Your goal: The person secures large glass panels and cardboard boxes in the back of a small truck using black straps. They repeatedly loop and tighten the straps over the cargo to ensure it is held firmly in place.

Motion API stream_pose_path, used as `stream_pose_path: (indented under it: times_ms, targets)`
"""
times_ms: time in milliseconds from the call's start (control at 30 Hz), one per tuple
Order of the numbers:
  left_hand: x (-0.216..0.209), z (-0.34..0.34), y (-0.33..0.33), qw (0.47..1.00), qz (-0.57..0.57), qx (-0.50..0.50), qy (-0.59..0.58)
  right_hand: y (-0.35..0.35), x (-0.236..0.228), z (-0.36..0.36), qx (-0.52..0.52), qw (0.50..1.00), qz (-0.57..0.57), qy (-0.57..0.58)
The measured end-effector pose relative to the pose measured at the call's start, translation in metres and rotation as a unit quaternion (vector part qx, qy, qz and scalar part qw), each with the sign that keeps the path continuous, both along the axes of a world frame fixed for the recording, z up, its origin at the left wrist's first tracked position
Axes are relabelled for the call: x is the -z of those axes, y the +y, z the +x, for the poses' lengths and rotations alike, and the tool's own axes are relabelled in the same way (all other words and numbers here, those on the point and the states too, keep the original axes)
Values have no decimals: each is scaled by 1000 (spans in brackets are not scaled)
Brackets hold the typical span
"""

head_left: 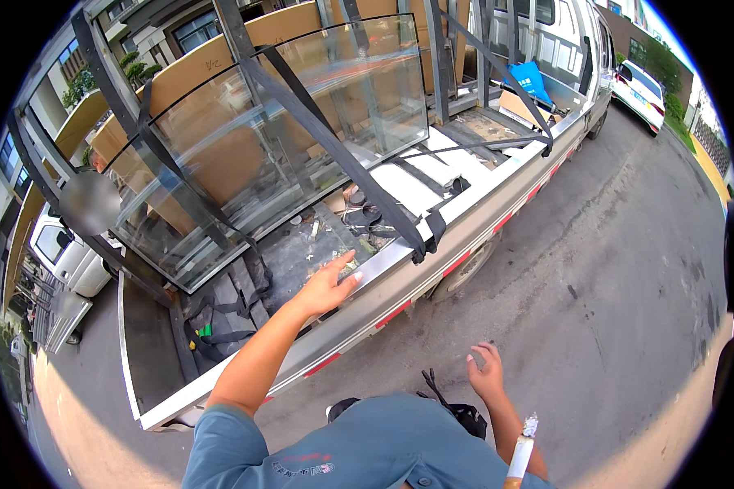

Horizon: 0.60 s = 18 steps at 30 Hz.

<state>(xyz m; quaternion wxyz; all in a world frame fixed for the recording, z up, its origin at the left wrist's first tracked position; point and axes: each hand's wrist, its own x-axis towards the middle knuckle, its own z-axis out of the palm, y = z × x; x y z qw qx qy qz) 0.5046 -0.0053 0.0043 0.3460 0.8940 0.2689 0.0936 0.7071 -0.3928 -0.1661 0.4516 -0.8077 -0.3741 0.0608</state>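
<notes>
My left hand (332,283) reaches out over the side rail (375,267) of a flatbed truck, fingers stretched and apart, with nothing in it. Whether it touches the rail I cannot tell. Beyond it, a large framed glass pane (285,138) leans against the metal rack in the bed. A black strap (334,147) runs from the rack down to the rail, ahead of my left hand. My right hand (487,371) hangs low beside my body, its fingers loosely bent and apart, holding nothing. A burning cigarette (522,456) juts up from the lower edge, in front of my right forearm.
Cardboard sheets (294,24) stand behind the glass. Loose straps (228,310) and scraps lie in the bed, with a blue bag (530,81) toward the cab. A person (90,202) is at the far left. A white car (640,94) is parked ahead on the road.
</notes>
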Motion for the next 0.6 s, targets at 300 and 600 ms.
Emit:
stream_pose_path:
  times_ms: [300, 600]
  targets:
    - [7, 112, -24, 982, -94, -72, -145, 22, -29, 99, -16, 999, -8, 31]
    - [-27, 205, -51, 931, 217, -102, -277, 53, -61, 194, -8, 999, -29, -23]
